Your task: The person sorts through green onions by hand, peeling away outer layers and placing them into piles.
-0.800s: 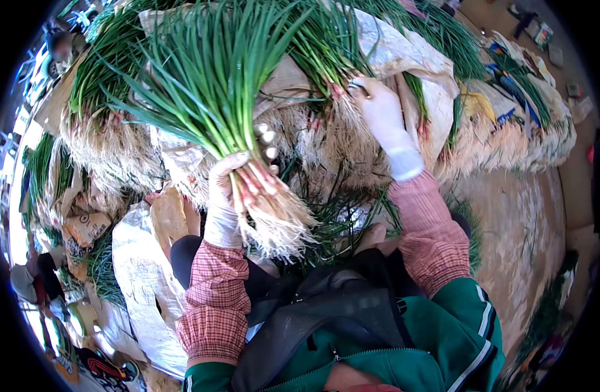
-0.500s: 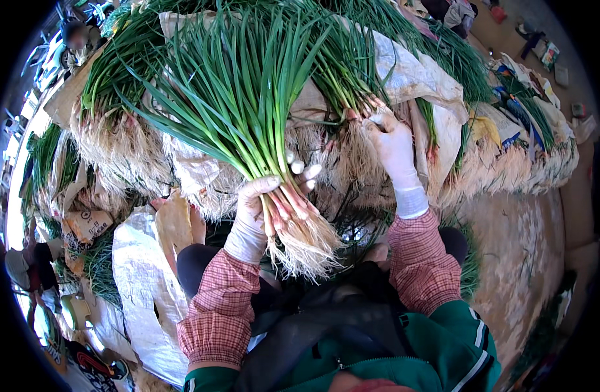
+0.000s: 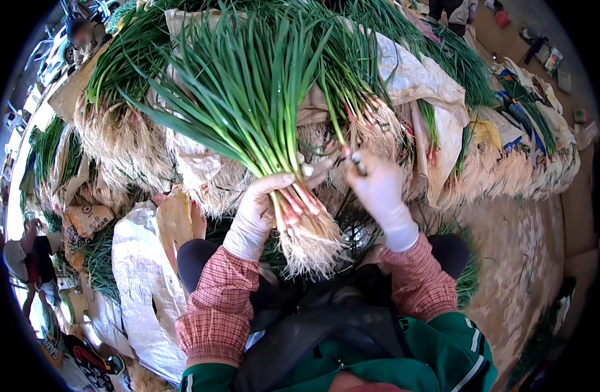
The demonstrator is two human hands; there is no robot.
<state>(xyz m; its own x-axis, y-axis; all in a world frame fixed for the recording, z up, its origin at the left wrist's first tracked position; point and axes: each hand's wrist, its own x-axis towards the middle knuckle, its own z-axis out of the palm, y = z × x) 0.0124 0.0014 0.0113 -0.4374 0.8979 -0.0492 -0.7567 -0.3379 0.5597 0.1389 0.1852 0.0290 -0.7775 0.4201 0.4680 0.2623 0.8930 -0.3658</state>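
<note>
My left hand (image 3: pixel 267 199), in a whitish glove, is closed around a thick bunch of green garlic (image 3: pixel 284 140). Its long green leaves fan up and away, while the pinkish bases and pale stringy roots (image 3: pixel 312 245) hang below the hand toward me. My right hand (image 3: pixel 378 186), gloved too and slightly blurred, is just right of the bunch with its fingers pinched. At its fingertips is the base of a single green garlic stalk (image 3: pixel 340 129), whose leaf end reaches up toward the heap. Behind that hand lie more loose stalks (image 3: pixel 372 108) with roots toward me.
Rows of green garlic (image 3: pixel 124 140) lie heaped ahead on whitish sacks (image 3: pixel 417 75), roots facing me. A white plastic sack (image 3: pixel 146 274) is by my left knee. Bare brown ground (image 3: pixel 515 261) stretches to the right. Other people (image 3: pixel 29 255) are at the left edge and top.
My right hand has come back from the loose stalks toward the bunch, drawing one stalk along. The left hand still holds the bunch, having shifted slightly to the right.
</note>
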